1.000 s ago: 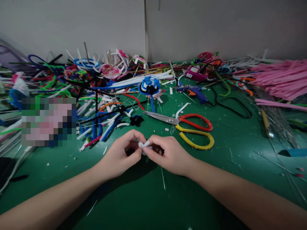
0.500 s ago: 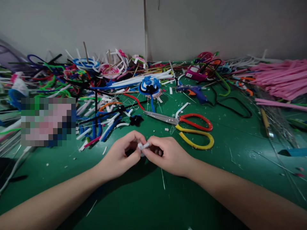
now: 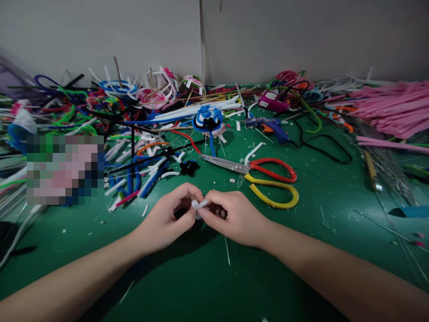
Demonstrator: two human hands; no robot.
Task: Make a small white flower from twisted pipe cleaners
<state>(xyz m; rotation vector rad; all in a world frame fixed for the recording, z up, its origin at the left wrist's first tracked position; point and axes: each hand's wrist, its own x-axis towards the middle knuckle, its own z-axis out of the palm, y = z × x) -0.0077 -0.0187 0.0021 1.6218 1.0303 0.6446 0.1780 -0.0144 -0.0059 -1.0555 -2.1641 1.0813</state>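
Observation:
A short white pipe cleaner (image 3: 200, 204), bent or folded, is pinched between the fingertips of both hands above the green table. My left hand (image 3: 172, 214) closes on it from the left with thumb and forefinger. From the right, my right hand (image 3: 234, 214) grips it the same way; its other fingers curl underneath and partly hide. Just beyond the hands lie scissors (image 3: 248, 170) with one red and one yellow handle, blades pointing left. A small black pipe-cleaner flower (image 3: 189, 167) rests left of the blade tips.
Cut blue and white pipe-cleaner pieces (image 3: 152, 179) litter the left side. A blue-and-white coiled hat shape (image 3: 208, 120) sits behind the scissors, near a blue glue gun (image 3: 271, 129). Pink pipe cleaners (image 3: 395, 107) are heaped at right. A wooden-handled tool (image 3: 370, 170) lies below them.
The view has shifted very slightly. Both hands keep nearly the same pose, still pinching the white pipe cleaner.

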